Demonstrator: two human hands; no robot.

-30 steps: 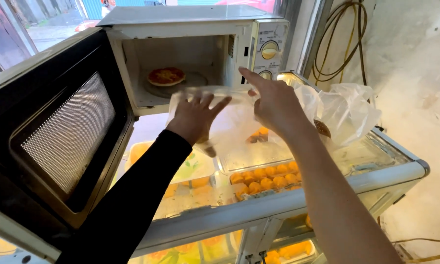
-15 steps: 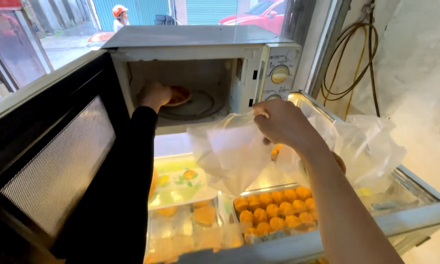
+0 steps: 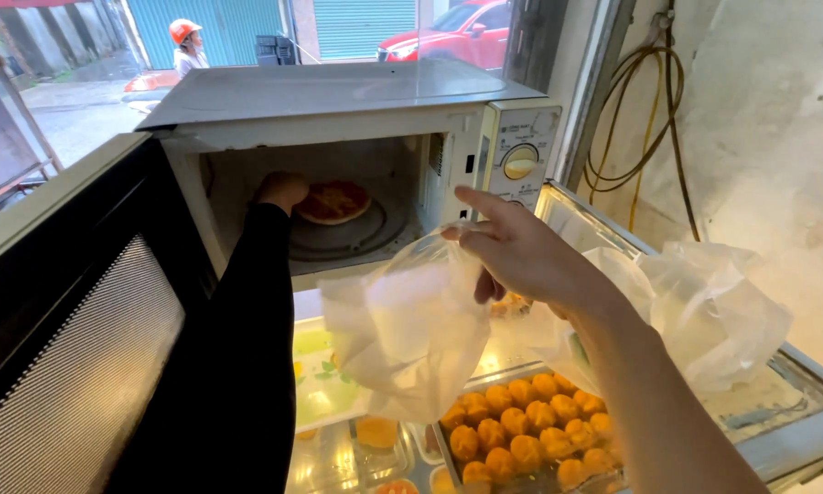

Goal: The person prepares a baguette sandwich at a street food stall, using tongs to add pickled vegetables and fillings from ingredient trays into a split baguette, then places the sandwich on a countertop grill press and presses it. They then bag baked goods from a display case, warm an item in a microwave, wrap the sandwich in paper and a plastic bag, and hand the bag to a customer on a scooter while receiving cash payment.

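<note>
Microwave (image 3: pixel 356 101): stood on top of the display case (image 3: pixel 777 439), door (image 3: pixel 73 348) swung open to the left. Pastry (image 3: pixel 334 201): lay on the turntable (image 3: pixel 356 233) inside the microwave. Left hand (image 3: pixel 281 190): was inside the cavity, just left of the pastry. Right hand (image 3: pixel 521 256): was in front of the microwave, holding a bag (image 3: pixel 411 338) that hung below it. Buns (image 3: pixel 521 430): sat in a tray inside the case, below the bag. Second bag (image 3: pixel 713 311): lay on the case, right of the hand. Cable (image 3: pixel 631 119): hung on the wall, right of the microwave.

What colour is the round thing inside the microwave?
Orange-brown with reddish patches: the round flat food, seen in the head view.
</note>
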